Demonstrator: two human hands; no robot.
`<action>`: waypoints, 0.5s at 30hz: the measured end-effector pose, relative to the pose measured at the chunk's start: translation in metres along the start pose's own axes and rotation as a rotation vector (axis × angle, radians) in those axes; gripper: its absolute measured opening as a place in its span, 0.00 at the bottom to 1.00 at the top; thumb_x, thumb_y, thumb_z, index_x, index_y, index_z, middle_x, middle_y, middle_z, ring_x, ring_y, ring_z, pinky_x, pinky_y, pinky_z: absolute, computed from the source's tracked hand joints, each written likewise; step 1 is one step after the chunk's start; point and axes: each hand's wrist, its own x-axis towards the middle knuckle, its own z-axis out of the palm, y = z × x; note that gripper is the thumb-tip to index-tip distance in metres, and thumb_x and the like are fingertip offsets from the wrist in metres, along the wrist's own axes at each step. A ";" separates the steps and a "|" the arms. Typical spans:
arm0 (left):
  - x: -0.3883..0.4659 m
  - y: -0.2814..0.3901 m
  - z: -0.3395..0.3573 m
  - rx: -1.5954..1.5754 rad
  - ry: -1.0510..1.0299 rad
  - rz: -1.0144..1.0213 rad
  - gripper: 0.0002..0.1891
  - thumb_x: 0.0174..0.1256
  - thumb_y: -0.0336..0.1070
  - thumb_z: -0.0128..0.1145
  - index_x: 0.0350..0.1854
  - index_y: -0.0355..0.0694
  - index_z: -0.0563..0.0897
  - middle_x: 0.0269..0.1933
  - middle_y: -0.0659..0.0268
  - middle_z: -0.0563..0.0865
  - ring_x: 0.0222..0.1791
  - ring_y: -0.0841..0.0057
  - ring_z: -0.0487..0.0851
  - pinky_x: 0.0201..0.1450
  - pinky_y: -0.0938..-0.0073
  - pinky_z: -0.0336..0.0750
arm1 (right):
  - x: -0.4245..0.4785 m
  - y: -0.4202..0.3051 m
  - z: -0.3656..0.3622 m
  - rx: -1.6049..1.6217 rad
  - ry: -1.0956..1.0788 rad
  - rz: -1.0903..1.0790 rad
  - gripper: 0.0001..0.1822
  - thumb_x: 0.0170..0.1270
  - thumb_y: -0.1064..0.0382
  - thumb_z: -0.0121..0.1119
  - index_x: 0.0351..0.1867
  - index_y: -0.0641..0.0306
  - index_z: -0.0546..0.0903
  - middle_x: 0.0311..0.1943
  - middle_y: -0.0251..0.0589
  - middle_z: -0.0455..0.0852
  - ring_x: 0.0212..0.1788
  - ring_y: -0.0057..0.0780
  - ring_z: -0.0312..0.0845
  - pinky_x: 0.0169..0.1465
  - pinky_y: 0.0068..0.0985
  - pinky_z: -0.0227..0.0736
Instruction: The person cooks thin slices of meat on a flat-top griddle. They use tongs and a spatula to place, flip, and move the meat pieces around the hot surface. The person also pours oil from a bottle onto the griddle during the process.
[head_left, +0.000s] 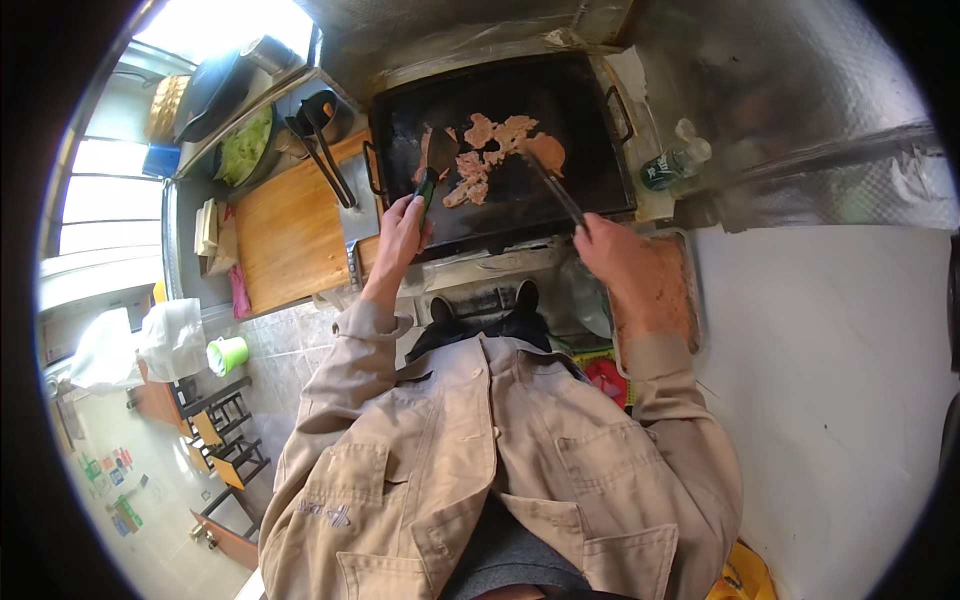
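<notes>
A black flat griddle (585, 90) with side handles lies before me. Broken pieces of pinkish minced meat (474, 176) are spread over its middle. My left hand (403, 229) grips the green-and-black handle of a scraper (442, 154), whose dark blade rests among meat scraps at the left. In my right hand (609, 255) is a long, dark utensil (561, 195), possibly tongs. Its far end touches a flat, rounded patch of meat (550, 152) right of the broken pieces; the exact shape of that tip is unclear.
Left of the griddle are a wooden board (289, 232), black-handled utensils (330, 161) and a bowl of shredded greens (247, 150). A tray of minced meat (670, 277) sits beneath my right forearm. A plastic bottle (660, 174) stands right of the griddle, near a white surface (810, 300).
</notes>
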 end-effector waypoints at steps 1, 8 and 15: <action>-0.002 0.001 0.005 -0.010 -0.021 0.000 0.21 0.82 0.48 0.53 0.60 0.34 0.79 0.24 0.68 0.80 0.15 0.83 0.73 0.17 0.79 0.64 | 0.003 0.002 0.011 -0.021 -0.044 -0.003 0.15 0.70 0.52 0.60 0.38 0.62 0.81 0.31 0.52 0.88 0.36 0.57 0.86 0.40 0.50 0.79; -0.036 0.014 -0.002 0.256 0.078 0.103 0.25 0.76 0.46 0.60 0.68 0.37 0.78 0.25 0.67 0.81 0.22 0.79 0.80 0.25 0.75 0.73 | 0.006 -0.009 0.046 0.083 -0.104 0.024 0.19 0.68 0.49 0.62 0.39 0.66 0.81 0.32 0.55 0.89 0.38 0.59 0.86 0.42 0.51 0.81; -0.099 0.010 -0.011 1.292 -0.017 0.293 0.28 0.65 0.38 0.63 0.70 0.51 0.81 0.39 0.49 0.86 0.35 0.51 0.88 0.38 0.52 0.82 | 0.010 0.017 0.024 0.039 -0.184 0.224 0.20 0.69 0.48 0.60 0.40 0.68 0.81 0.33 0.59 0.89 0.38 0.61 0.86 0.43 0.52 0.80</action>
